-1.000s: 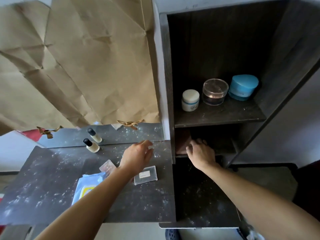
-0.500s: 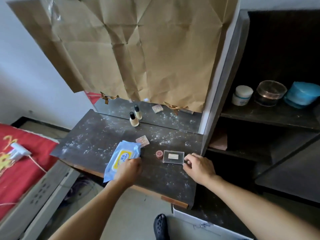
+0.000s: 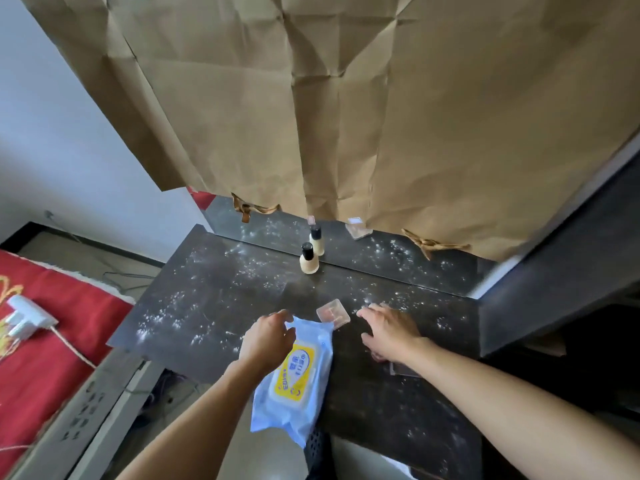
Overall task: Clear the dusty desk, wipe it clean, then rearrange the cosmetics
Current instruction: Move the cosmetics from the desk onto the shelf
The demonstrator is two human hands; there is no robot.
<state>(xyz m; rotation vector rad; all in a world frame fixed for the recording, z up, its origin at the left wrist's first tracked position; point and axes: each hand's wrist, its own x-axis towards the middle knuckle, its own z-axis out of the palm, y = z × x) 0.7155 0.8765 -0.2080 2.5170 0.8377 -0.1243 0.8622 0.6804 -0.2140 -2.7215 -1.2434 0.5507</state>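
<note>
Dark matt desk (image 3: 214, 306) speckled with white dust, glossy plastic wipes pack (image 3: 298, 379), creased brown paper (image 3: 346, 116)

counter (image 3: 214, 306): dark slab, white dust specks all over, thickest toward 9 and 1.
bottle (image 3: 309, 261): small, cream body, black cap, upright at 12 by the back edge.
clear square case (image 3: 333, 310): flat near centre, turned corner-on, just beyond the far end of the wipes pack (image 3: 298, 375).
wipes pack: soft, light blue, yellow-and-white label up, at 6, long axis running 12–6, near end hanging past the front edge. left hand (image 3: 268, 337) grips its far left corner.
second clear case (image 3: 403, 370): at 4, flat, mostly hidden under the right hand (image 3: 389, 332) wrist.
</note>
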